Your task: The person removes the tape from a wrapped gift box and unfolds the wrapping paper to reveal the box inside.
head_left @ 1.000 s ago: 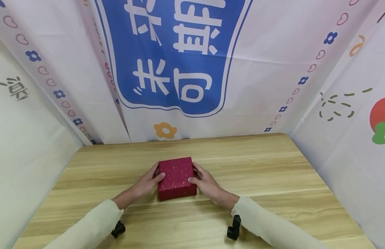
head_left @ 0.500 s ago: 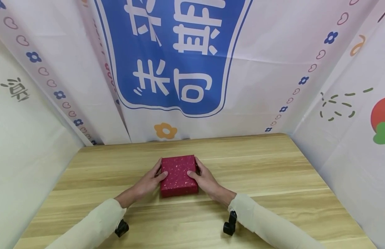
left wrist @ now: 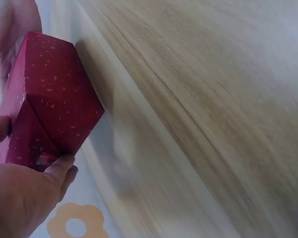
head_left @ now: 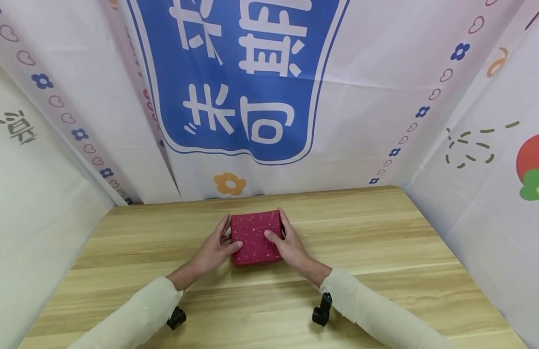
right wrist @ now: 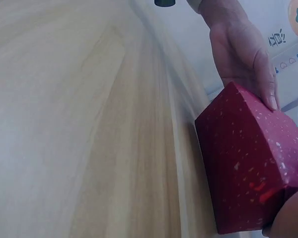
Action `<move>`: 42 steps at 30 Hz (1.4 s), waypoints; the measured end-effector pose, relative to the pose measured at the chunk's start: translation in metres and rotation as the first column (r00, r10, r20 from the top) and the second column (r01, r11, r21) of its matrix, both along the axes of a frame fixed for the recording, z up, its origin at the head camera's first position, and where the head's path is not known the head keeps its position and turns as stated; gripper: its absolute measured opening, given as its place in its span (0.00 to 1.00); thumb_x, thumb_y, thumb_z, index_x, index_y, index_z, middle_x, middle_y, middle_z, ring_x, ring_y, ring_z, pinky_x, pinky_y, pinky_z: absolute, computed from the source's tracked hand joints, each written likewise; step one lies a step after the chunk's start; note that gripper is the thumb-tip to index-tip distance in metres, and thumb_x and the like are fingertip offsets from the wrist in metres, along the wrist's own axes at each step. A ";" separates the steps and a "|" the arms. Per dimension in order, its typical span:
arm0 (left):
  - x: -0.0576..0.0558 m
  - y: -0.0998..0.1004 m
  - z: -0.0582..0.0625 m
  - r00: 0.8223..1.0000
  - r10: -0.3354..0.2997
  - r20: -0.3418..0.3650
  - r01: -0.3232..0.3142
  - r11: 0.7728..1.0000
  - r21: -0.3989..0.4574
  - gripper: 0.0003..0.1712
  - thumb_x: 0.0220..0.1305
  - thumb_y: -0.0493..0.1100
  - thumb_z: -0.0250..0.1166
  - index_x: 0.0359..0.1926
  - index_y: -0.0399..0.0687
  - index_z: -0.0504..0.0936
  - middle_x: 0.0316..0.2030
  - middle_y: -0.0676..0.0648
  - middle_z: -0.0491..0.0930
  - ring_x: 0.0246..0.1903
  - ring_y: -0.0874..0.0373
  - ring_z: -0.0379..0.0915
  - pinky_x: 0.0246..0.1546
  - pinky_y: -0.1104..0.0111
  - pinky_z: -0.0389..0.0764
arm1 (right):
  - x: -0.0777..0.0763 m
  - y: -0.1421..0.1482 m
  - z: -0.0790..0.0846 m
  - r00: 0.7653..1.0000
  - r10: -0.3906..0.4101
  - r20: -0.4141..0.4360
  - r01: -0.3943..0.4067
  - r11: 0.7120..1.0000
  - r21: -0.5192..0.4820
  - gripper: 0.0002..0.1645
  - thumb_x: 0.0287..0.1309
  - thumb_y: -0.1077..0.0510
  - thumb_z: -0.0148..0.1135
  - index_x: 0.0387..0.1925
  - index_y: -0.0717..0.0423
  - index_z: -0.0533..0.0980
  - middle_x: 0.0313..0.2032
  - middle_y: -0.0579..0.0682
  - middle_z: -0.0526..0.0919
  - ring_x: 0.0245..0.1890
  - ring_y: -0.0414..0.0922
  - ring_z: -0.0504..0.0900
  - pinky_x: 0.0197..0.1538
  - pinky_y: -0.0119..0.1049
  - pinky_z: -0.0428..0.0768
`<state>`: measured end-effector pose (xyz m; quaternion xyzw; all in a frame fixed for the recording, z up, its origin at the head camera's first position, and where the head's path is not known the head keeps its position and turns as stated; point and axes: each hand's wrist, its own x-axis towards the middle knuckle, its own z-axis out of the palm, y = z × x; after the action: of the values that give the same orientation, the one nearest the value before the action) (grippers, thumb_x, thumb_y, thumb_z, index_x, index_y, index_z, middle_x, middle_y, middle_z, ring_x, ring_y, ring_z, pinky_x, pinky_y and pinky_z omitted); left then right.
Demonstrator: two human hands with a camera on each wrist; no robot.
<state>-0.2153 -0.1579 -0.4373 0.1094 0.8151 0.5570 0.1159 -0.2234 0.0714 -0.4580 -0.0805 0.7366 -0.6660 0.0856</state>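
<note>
A dark red box wrapped in gold-flecked paper (head_left: 254, 237) is held between both hands over the wooden table. My left hand (head_left: 211, 251) grips its left side, thumb on the top face and fingers along the side. On the opposite side my right hand (head_left: 292, 248) does the same, with its thumb lying further in on the top. The top face is turned toward the head camera, hiding most of the front side. In the left wrist view, the box (left wrist: 59, 94) shows a folded paper flap at the end by the left hand. The box's underside is hidden.
The light wooden table (head_left: 382, 232) reaches back to a white printed cloth (head_left: 347, 135) with a blue panel. Cloth walls also stand at left and right. A small black device (head_left: 177, 318) is at the left wrist, another (head_left: 321, 310) at the right.
Both hands have moved the box away from the person and slightly right. It has tilted, so its front side has gone nearly out of sight while the top faces the head camera more.
</note>
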 end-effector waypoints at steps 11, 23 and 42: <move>0.001 -0.004 0.000 0.986 -0.036 -0.165 0.031 0.999 -0.029 0.60 0.60 0.32 0.69 0.79 0.52 0.36 0.76 0.38 0.51 0.72 0.38 0.55 0.66 0.53 0.69 | -0.002 -0.001 0.011 0.997 -0.037 -0.063 0.031 0.996 -0.087 0.41 0.73 0.42 0.49 0.78 0.38 0.44 0.79 0.46 0.46 0.79 0.48 0.43 0.78 0.51 0.48; 0.002 -0.004 0.006 0.993 -0.002 -0.122 0.008 0.999 0.049 0.41 0.77 0.56 0.45 0.79 0.46 0.37 0.78 0.39 0.43 0.77 0.43 0.41 0.72 0.53 0.55 | -0.003 -0.001 0.015 0.998 -0.010 -0.063 -0.001 0.987 -0.159 0.39 0.74 0.48 0.48 0.78 0.43 0.44 0.78 0.47 0.47 0.77 0.48 0.48 0.77 0.51 0.51; 0.010 -0.011 0.012 0.993 -0.057 -0.105 0.058 0.998 0.008 0.40 0.75 0.44 0.53 0.78 0.45 0.42 0.76 0.34 0.48 0.75 0.39 0.47 0.71 0.57 0.57 | 0.004 -0.003 0.010 0.996 0.030 0.081 -0.027 0.999 -0.033 0.45 0.71 0.38 0.47 0.79 0.48 0.43 0.75 0.57 0.56 0.73 0.55 0.60 0.77 0.52 0.51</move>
<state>-0.2054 -0.1693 -0.4251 0.1626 0.8135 0.5513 0.0885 -0.2191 0.0689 -0.4478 -0.0651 0.7205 -0.6792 0.1238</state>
